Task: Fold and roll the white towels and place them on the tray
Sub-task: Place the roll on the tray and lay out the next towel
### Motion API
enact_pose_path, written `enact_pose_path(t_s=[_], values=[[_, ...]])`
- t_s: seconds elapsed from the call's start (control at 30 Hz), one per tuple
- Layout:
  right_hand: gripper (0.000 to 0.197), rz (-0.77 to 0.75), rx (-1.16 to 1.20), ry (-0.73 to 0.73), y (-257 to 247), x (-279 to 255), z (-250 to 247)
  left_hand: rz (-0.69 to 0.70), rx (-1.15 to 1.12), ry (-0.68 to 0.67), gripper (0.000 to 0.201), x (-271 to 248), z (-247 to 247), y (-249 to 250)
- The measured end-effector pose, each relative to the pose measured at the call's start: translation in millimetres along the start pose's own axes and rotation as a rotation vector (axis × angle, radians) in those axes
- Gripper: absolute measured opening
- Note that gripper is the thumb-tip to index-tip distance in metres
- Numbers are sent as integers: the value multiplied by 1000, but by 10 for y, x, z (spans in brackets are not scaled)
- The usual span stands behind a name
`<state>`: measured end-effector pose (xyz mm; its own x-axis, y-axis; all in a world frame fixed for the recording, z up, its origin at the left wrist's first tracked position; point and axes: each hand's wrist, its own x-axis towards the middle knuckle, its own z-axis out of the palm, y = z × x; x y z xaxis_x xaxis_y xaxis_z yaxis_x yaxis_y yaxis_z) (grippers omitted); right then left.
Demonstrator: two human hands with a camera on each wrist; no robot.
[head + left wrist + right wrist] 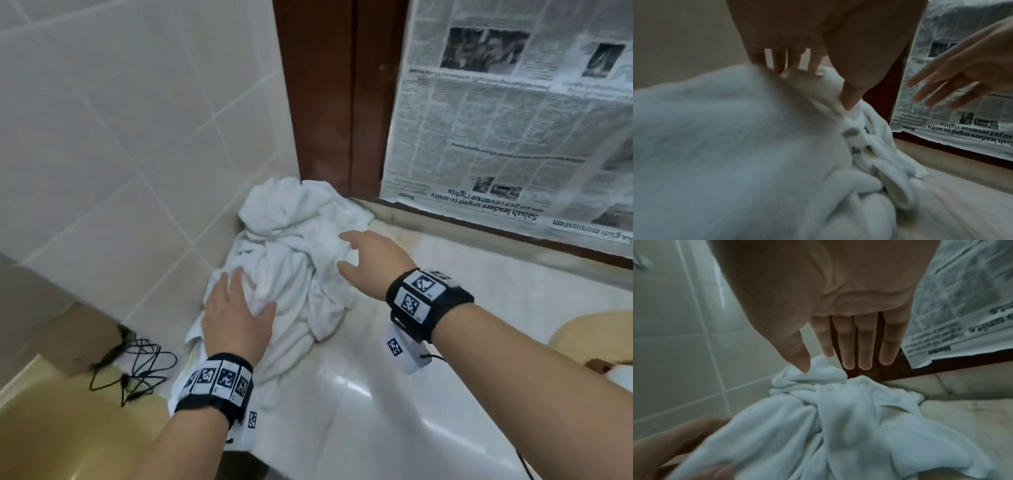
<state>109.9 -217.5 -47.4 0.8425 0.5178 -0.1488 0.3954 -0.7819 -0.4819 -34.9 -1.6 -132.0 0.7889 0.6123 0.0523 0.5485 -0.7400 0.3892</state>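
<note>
While the white towels (291,260) sit as one crumpled heap in the corner where the tiled wall (113,137) meets the brown wooden frame (335,96), both your hands are at the heap. It lies on the pale glossy countertop (394,394), bunched and unfolded, its near end trailing toward you over the counter edge.

Your left hand (236,322) rests palm down on the near left side of the heap, fingers spread and mostly straight, thumb tip pressing into a fold; the left wrist view shows cloth bunched under the fingertips (813,68), but you cannot tell whether any is pinched. Your right hand (373,263) is at the heap's right side, fingers straight and slightly spread, thumb apart; the right wrist view shows those fingers (865,353) just above the cloth, holding nothing.

Right of the heap, behind the counter, newspaper (507,113) covers a pane, printed upside down. Left of the heap, below the counter edge, a tangled black cable (137,370) lies by a brown box (75,335). Black wristbands (219,383) with printed markers wrap both wrists.
</note>
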Motion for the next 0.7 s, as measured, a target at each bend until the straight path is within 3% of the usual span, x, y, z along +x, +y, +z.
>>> enact_pose_path(t_s=[0.1,0.17,0.33,0.43,0.53,0.7], values=[[70,53,-51,-59,-139,473,184,60,25,-26,85,50,112,-121],[77,76,-71,-22,-222,693,283,81,30,-31,83,86,149,-179],[76,-77,-60,113,-514,1091,338,125,-17,-64,76,137,224,-303],[67,-80,-154,107,-683,1254,331,129,-17,-96,75,152,273,-372],[43,-55,-281,131,-802,1326,296,137,-26,-103,74,171,273,-394],[31,-115,-109,316,-941,1200,27,146,-24,-124,75,172,240,-413]])
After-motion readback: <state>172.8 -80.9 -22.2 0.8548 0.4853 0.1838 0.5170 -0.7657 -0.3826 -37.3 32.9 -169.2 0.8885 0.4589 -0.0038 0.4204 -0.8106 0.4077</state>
